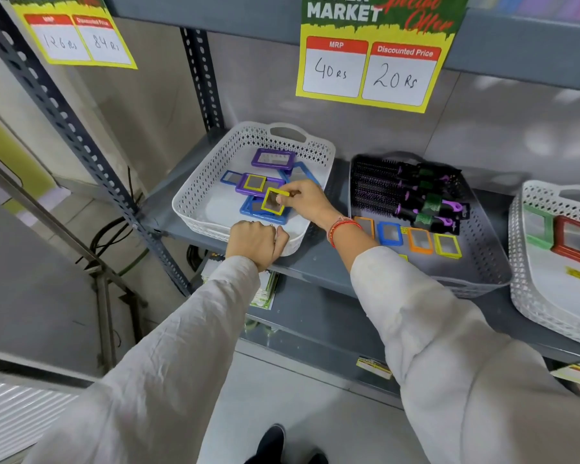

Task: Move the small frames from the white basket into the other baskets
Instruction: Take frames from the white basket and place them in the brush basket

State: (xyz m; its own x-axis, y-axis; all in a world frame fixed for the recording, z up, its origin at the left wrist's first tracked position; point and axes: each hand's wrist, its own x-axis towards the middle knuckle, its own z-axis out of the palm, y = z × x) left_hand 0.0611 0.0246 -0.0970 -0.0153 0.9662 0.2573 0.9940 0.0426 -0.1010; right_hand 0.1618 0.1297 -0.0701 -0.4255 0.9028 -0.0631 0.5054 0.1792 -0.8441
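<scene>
The right hand (304, 199) pinches a small yellow frame (273, 201) with its fingertips, just above the other frames inside the white basket (195, 209) on the shelf (318, 266). The left hand (257, 242) is closed around the front rim of this basket. The grey basket (482, 249) beside it has four small frames and hairbrushes (406, 192)

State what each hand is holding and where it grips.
Right hand pinches a small yellow-framed square mirror by its upper right corner. Left hand grips the white perforated plastic basket's front rim.

Pale grey sleeves (432, 316), red wrist thread (340, 229)
</scene>
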